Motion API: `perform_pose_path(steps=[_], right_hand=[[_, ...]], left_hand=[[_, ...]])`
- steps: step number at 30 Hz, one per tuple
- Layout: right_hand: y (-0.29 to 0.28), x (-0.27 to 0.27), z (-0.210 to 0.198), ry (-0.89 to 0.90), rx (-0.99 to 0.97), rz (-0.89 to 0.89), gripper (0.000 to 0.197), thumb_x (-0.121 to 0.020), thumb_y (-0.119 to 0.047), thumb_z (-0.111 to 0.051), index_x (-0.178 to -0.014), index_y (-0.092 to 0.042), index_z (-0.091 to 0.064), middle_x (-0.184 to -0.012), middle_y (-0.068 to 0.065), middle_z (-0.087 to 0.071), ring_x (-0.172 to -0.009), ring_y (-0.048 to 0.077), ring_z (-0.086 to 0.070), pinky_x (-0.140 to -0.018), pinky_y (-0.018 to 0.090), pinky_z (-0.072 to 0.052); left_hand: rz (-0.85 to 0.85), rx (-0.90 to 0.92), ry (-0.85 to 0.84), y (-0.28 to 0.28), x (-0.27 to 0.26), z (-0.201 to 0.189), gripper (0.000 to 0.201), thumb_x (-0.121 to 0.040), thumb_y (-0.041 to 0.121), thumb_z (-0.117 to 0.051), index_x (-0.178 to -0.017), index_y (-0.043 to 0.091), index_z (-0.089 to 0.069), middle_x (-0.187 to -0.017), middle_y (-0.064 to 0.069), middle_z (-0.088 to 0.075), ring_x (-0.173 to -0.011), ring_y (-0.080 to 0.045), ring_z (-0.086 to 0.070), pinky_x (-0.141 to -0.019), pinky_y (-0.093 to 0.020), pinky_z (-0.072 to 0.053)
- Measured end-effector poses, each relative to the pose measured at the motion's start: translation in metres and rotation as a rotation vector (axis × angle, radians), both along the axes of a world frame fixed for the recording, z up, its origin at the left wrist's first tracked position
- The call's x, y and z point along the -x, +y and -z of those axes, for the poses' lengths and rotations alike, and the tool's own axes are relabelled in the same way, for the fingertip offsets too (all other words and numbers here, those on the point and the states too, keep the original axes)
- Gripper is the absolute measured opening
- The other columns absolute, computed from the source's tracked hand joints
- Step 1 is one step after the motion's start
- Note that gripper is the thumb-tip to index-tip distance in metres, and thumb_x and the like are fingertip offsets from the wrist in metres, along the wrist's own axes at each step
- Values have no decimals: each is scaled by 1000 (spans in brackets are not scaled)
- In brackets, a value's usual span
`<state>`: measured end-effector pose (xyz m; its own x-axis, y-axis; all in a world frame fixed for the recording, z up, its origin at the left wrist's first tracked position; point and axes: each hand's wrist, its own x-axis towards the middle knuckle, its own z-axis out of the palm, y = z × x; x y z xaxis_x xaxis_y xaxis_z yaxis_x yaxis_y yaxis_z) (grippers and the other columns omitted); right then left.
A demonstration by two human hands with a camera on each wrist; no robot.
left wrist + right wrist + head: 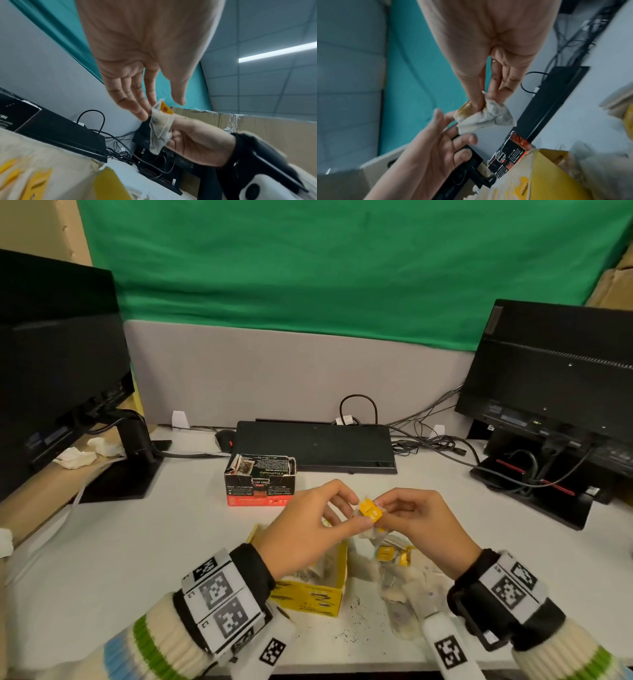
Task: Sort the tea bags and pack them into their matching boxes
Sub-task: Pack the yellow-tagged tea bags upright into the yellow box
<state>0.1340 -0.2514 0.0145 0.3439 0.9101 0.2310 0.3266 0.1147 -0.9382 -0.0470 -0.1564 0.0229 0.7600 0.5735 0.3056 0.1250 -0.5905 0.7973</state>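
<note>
A tea bag with a yellow tag is held up between both hands above an open yellow box. My right hand pinches the crumpled bag between thumb and fingers. My left hand reaches in with fairly straight fingers that touch the bag just below its tag; the thumb stands apart from it. A black and red box stands open behind the yellow one. Several loose tea bags lie in a heap to the right of the yellow box.
A black keyboard lies upside down behind the boxes, with a mouse at its left. Monitors stand at the left and right, with cables between. Tea crumbs dot the white table.
</note>
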Motion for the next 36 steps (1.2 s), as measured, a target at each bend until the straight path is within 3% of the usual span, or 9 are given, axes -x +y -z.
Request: perform_pose_path(steps=[3,8,13,17,21,25,30,34,36], right_hand=[[-3,9,-5,-84,-30,-39,9,-76,-7,-77,-85,-6,-76,-80,12,-74,-77,30,-70,-74,32,-58],[-4,4,-13,-99,3,-3,18,-76,-4,-76,-91,-12,-78,-85,5,-76,-83,22,-72,-81,30,-58],[-5,-8,-16,-31,41,106,17,-71,-2,-80,-86,-8,-76,-99,2,-74,-80,19,-73,-78,27,-58],[-3,-5,-11,-157,29,148,9,-70,-7,-82,-77,-12,-79,-109,-5,-65,-90,8,-68,-81,25,-56],[-3,9,-7,-248,-62,130,5,-74,-15,-80,-75,-19,-79,-89,-5,-71,-84,9,-66,-71,26,-55],[-2,20,-1,-266,-110,84,5,-79,-17,-76,-80,-21,-79,-75,-6,-75,-72,8,-67,-64,21,-50],[2,25,7,-135,-107,9,10,-83,-18,-70,-88,-11,-77,-82,3,-76,-80,20,-70,-76,37,-55],[6,30,11,2,-131,27,13,-82,-16,-70,-89,-6,-73,-81,9,-75,-79,21,-69,-76,27,-54],[7,31,12,17,-83,9,20,-86,-25,-65,-97,-10,-70,-90,7,-74,-88,18,-69,-82,26,-54]], left_hand=[[-39,-21,-42,-2,-3,5,18,-83,34,-73,-98,26,-65,-91,11,-64,-76,-6,-63,-61,-16,-50],[-46,74,-103,6,3,3,10,-83,16,-75,-92,20,-70,-82,6,-69,-71,-8,-66,-58,-26,-58],[-4,92,-100,14,7,-6,7,-83,11,-74,-87,16,-72,-79,2,-73,-70,-2,-67,-65,-19,-55],[45,39,-64,13,7,-6,2,-81,14,-76,-83,16,-75,-90,8,-75,-87,-1,-68,-76,-18,-55],[33,-79,-68,8,4,-4,3,-79,21,-78,-79,23,-78,-110,18,-63,-106,1,-57,-73,-17,-54],[32,-134,-69,5,4,-3,1,-79,20,-78,-80,21,-79,-96,15,-69,-92,0,-62,-70,-8,-46],[-11,-11,-81,11,6,-4,1,-82,12,-75,-81,12,-76,-80,6,-71,-77,-7,-68,-54,-21,-56],[-1,80,-54,17,8,-4,6,-80,11,-77,-82,6,-75,-80,-3,-73,-73,-12,-71,-53,-22,-57],[-32,127,-63,21,9,-2,7,-80,11,-77,-82,6,-74,-80,-6,-73,-74,-16,-71,-55,-28,-60]])
